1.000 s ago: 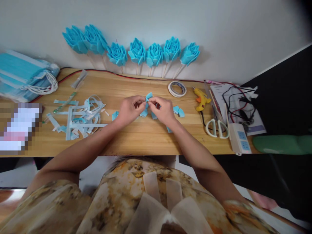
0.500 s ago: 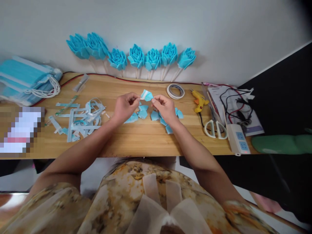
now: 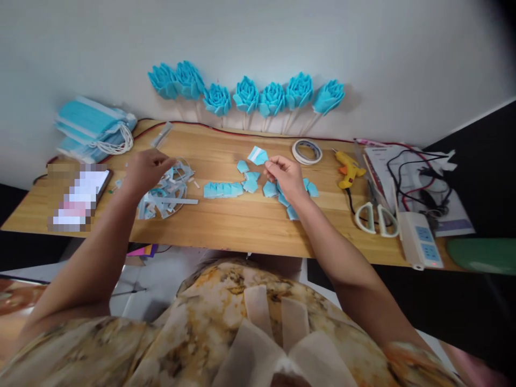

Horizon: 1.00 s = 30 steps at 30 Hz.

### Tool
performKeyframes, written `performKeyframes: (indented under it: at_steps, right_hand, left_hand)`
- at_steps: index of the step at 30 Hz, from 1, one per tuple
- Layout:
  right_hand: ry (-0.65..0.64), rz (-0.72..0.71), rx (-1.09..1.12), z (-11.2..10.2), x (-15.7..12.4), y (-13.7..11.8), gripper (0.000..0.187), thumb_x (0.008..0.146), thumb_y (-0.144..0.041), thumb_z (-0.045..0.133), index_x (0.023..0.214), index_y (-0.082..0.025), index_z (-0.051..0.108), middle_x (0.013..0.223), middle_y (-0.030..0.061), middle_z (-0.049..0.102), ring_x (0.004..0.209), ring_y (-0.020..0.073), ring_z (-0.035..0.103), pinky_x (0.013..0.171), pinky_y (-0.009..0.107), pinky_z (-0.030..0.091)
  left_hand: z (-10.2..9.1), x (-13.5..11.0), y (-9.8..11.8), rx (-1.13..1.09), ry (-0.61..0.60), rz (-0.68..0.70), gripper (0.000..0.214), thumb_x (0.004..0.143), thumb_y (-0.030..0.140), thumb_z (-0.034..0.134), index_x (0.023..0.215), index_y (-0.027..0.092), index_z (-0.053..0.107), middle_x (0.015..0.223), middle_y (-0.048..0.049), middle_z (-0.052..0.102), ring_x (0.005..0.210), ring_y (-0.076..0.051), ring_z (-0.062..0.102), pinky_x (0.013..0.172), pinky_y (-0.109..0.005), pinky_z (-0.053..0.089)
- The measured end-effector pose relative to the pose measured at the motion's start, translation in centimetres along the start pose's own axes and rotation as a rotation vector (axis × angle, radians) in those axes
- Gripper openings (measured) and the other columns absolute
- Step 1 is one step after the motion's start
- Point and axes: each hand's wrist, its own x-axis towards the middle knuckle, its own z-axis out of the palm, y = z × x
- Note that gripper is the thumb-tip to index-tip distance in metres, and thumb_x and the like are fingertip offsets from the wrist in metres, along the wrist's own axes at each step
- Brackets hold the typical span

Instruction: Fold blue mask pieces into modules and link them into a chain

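Between the thumb and fingers of my right hand [image 3: 284, 174] is a blue folded petal [image 3: 258, 155] with a white band across it, held above the table. Below that hand lie loose blue petals [image 3: 271, 188], some partly hidden by it. More petals [image 3: 250, 181] sit to its left, beside a neat overlapping row of petals [image 3: 222, 190]. My left hand [image 3: 148, 167] hovers over a tangled pile of pale strips and scraps [image 3: 169, 196], its fingers closed together; whatever is in them is too small or hidden to make out.
Blue flowers on sticks [image 3: 272, 99] lean along the wall. A roll of tape [image 3: 307, 152], a yellow glue gun [image 3: 349, 169], scissors [image 3: 377, 217] and a power strip [image 3: 421, 242] lie to the right. Stacked face masks [image 3: 91, 126] and a phone [image 3: 83, 196] are at the left.
My left hand has let go of the petal and moved left to the scrap pile. My right hand keeps hold of the petal. The view has shifted, showing more of the table's left side.
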Motion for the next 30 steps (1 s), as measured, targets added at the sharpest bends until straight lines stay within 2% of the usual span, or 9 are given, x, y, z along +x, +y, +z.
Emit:
performKeyframes:
  at_steps: [3, 5, 7, 9, 13, 16, 22, 27, 30]
  right_hand:
    - [-0.004, -0.002, -0.008, 0.0, 0.0, -0.1, 0.028, 0.076, -0.047, 0.077, 0.075, -0.021, 0.066, 0.063, -0.0037, 0.065, 0.054, 0.0077, 0.048, 0.053, 0.024, 0.039]
    - [-0.005, 0.006, -0.019, 0.0, 0.0, -0.1, 0.029, 0.076, -0.048, 0.078, 0.076, -0.022, 0.067, 0.063, -0.0038, 0.065, 0.054, 0.0081, 0.048, 0.053, 0.024, 0.040]
    - [-0.016, 0.010, -0.022, 0.1, -0.1, -0.2, 0.029, 0.076, -0.048, 0.078, 0.076, -0.022, 0.068, 0.063, -0.0035, 0.066, 0.055, 0.0085, 0.049, 0.054, 0.024, 0.040]
    - [-0.043, 0.010, -0.012, 0.2, -0.2, -0.4, 0.029, 0.076, -0.049, 0.077, 0.076, -0.021, 0.068, 0.064, -0.0030, 0.067, 0.056, 0.0088, 0.051, 0.054, 0.024, 0.041]
    - [-0.089, 0.016, 0.005, 0.3, -0.6, -1.0, 0.031, 0.075, -0.051, 0.077, 0.077, -0.021, 0.069, 0.063, -0.0034, 0.067, 0.054, 0.0084, 0.049, 0.054, 0.024, 0.040]
    - [-0.091, 0.018, 0.008, 0.3, -0.6, -1.3, 0.032, 0.075, -0.052, 0.076, 0.080, -0.021, 0.070, 0.064, -0.0033, 0.068, 0.054, 0.0083, 0.049, 0.054, 0.024, 0.041]
    - [-0.130, 0.013, -0.022, -0.3, -0.5, -1.6, 0.031, 0.077, -0.051, 0.074, 0.078, -0.021, 0.072, 0.068, -0.0015, 0.071, 0.059, 0.0098, 0.053, 0.059, 0.024, 0.043]
    - [-0.136, -0.055, -0.074, -1.0, -0.4, -2.1, 0.032, 0.085, -0.051, 0.070, 0.094, -0.022, 0.080, 0.094, 0.0024, 0.079, 0.088, 0.0158, 0.068, 0.074, 0.027, 0.051]
    - [-0.142, -0.051, -0.072, -1.0, -0.2, -1.8, 0.036, 0.084, -0.055, 0.071, 0.094, -0.021, 0.079, 0.090, 0.0021, 0.077, 0.086, 0.0157, 0.068, 0.074, 0.027, 0.053]
  left_hand:
    - [0.1, 0.2, -1.2, 0.136, 0.018, -0.052, 0.032, 0.081, 0.044, 0.090, 0.075, 0.019, 0.071, 0.073, 0.0017, 0.058, 0.070, -0.013, 0.044, 0.072, -0.034, 0.032]
    - [0.4, 0.5, -0.3, 0.121, 0.049, 0.015, 0.027, 0.078, 0.042, 0.091, 0.085, 0.021, 0.074, 0.083, 0.0007, 0.062, 0.078, -0.017, 0.049, 0.081, -0.036, 0.038]
    - [1.1, 0.8, 1.8, 0.064, 0.084, 0.083, 0.026, 0.081, 0.043, 0.087, 0.093, 0.024, 0.075, 0.096, -0.0004, 0.068, 0.088, -0.021, 0.056, 0.088, -0.040, 0.043]
    - [2.5, 1.0, 4.5, -0.006, 0.077, 0.076, 0.027, 0.084, 0.046, 0.079, 0.100, 0.024, 0.078, 0.104, -0.0034, 0.073, 0.089, -0.023, 0.061, 0.083, -0.040, 0.047]
    - [7.0, 1.4, 9.7, -0.226, -0.098, 0.055, 0.038, 0.087, 0.051, 0.070, 0.105, 0.020, 0.081, 0.106, -0.0094, 0.080, 0.092, -0.023, 0.068, 0.082, -0.035, 0.052]
    - [10.3, 2.0, 11.7, -0.387, -0.218, 0.061, 0.044, 0.087, 0.059, 0.070, 0.102, 0.019, 0.080, 0.102, -0.0089, 0.081, 0.089, -0.020, 0.069, 0.077, -0.030, 0.053]
    - [13.3, 3.6, 12.3, -0.583, -0.216, -0.016, 0.035, 0.079, 0.054, 0.075, 0.078, 0.019, 0.072, 0.070, -0.0025, 0.068, 0.066, -0.014, 0.059, 0.065, -0.027, 0.051]
    - [13.6, 3.9, 12.6, -0.564, -0.267, -0.010, 0.030, 0.076, 0.049, 0.074, 0.072, 0.020, 0.066, 0.064, -0.0015, 0.064, 0.061, -0.014, 0.057, 0.063, -0.028, 0.050]
    - [13.8, 3.5, 12.8, -0.510, -0.287, 0.012, 0.030, 0.076, 0.049, 0.073, 0.071, 0.019, 0.067, 0.065, -0.0016, 0.064, 0.060, -0.013, 0.056, 0.062, -0.028, 0.049]
